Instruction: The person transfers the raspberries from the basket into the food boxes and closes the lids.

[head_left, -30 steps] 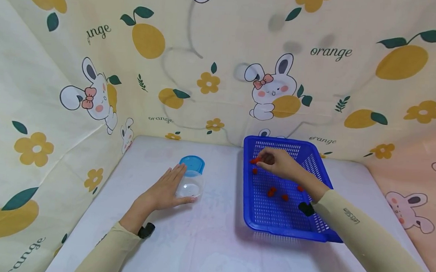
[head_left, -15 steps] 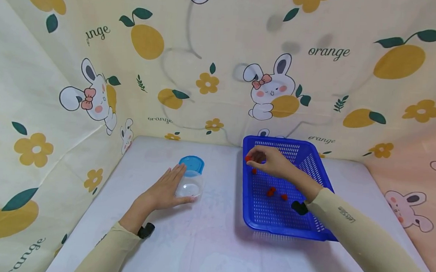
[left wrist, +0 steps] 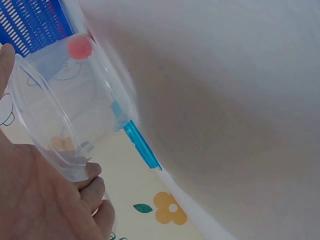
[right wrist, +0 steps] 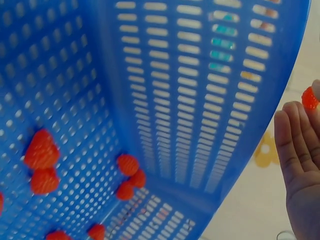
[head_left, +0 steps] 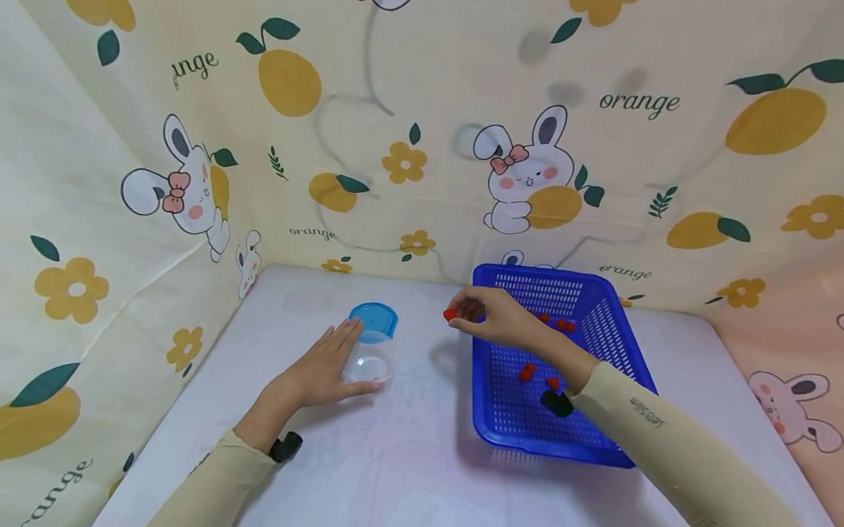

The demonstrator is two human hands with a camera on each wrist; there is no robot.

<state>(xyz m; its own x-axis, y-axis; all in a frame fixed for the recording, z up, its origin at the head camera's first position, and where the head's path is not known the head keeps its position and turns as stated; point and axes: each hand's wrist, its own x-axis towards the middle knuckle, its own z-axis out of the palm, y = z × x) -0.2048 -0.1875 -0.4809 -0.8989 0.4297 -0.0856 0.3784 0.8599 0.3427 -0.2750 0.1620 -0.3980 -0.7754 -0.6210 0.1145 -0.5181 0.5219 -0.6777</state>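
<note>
My left hand (head_left: pixel 316 367) holds a clear plastic cup (left wrist: pixel 65 95) upright on the table, thumb and fingers on opposite sides. In the left wrist view a blurred red spot (left wrist: pixel 79 46) shows through the cup's wall; I cannot tell whether it is inside. A blue lid (head_left: pixel 374 320) lies just beyond the cup. My right hand (head_left: pixel 494 319) pinches a small red strawberry (head_left: pixel 450 315) between thumb and fingertips, above the table just left of the basket's rim. Several more red strawberries (right wrist: pixel 42 150) lie in the blue basket (head_left: pixel 481 414), partly hidden by my right forearm.
The basket has slotted, raised walls and fills the table's right side. White table surface (head_left: pixel 397 469) lies between cup and basket. A printed cloth (head_left: pixel 441 177) with rabbits and oranges hangs behind and at both sides.
My right hand has moved left from inside the basket, past its left rim, carrying the pinched strawberry. The left hand, cup and lid have stayed in place.
</note>
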